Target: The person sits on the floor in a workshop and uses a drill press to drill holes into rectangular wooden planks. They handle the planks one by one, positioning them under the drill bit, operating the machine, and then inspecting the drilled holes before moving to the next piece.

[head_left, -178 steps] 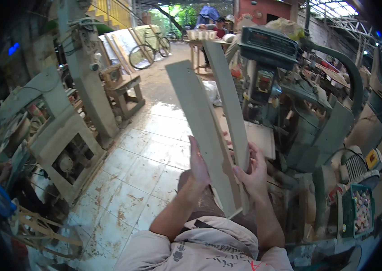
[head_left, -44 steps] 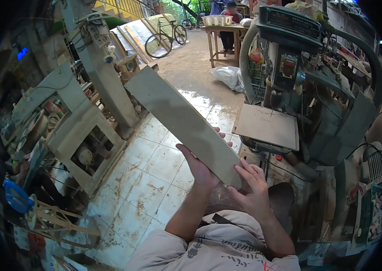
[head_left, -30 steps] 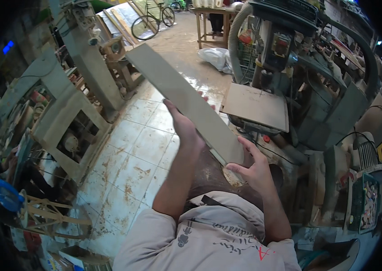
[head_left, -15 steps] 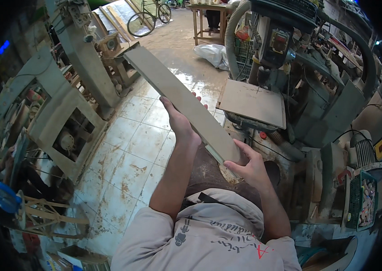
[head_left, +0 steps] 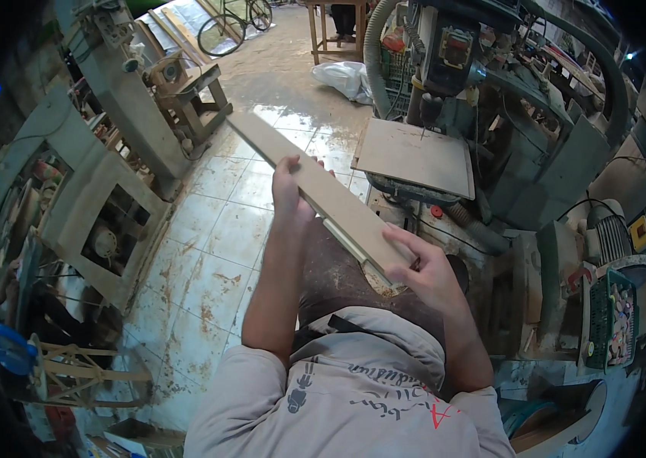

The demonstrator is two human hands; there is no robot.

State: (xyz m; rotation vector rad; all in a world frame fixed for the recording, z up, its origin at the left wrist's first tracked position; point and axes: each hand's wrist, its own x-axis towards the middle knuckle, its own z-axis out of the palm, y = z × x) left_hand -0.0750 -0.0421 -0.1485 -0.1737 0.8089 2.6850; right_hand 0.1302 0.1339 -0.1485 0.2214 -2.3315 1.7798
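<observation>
Wooden plank [head_left: 331, 195] in both hands, a worker [head_left: 361, 382] held it aslant, to the left of the bench drill press [head_left: 441, 72] and on the near side of it. The left hand [head_left: 289, 195] clasped the plank around mid-length, thumb over one edge, fingertips past the other; the right hand [head_left: 434, 276] pinched the near end between thumb and fingers. A second pale strip [head_left: 344, 240] showed along the plank's underside, its support partly hidden. Should the left hand slacken, that strip could slip toward the tiled floor [head_left: 193, 267] left of the bench drill press; a careless rightward swing could knock the flat board [head_left: 415, 159] below the machine's head.
</observation>
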